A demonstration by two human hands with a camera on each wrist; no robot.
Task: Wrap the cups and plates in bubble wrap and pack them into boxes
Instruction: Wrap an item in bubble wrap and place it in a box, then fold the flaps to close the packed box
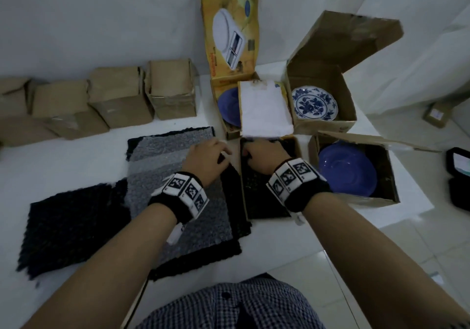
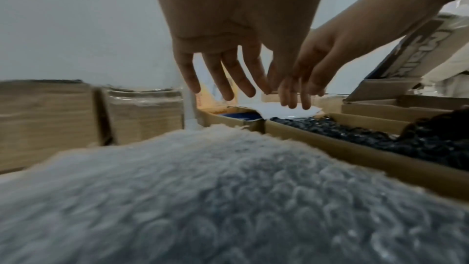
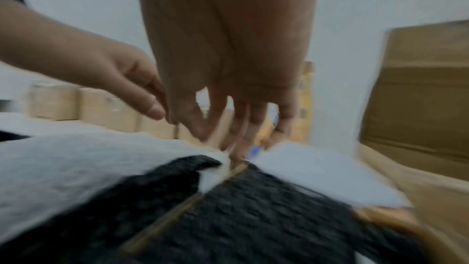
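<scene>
While three plates lie bare in their boxes, the packing looks only partly done. At the centre of the head view, the left hand (image 1: 208,157) and right hand (image 1: 264,154) meet at the far rim of the near box (image 1: 243,201), which holds a dark bubble-wrapped bundle (image 1: 267,196), probably a wrapped plate, though blur hides its contents. Both hands show straight, relaxed fingers in the wrist views and grip nothing. Unwrapped plates remain: a blue plate (image 1: 347,168) in the right-hand box, a patterned plate (image 1: 314,103) in the upper-right box, and another blue plate (image 1: 229,106) in the yellow box (image 1: 229,23) at upper centre. Spare bubble wrap sheets (image 1: 162,166) lie left of centre; closed brown boxes (image 1: 119,94) line the upper left. No cups are visible.
</scene>
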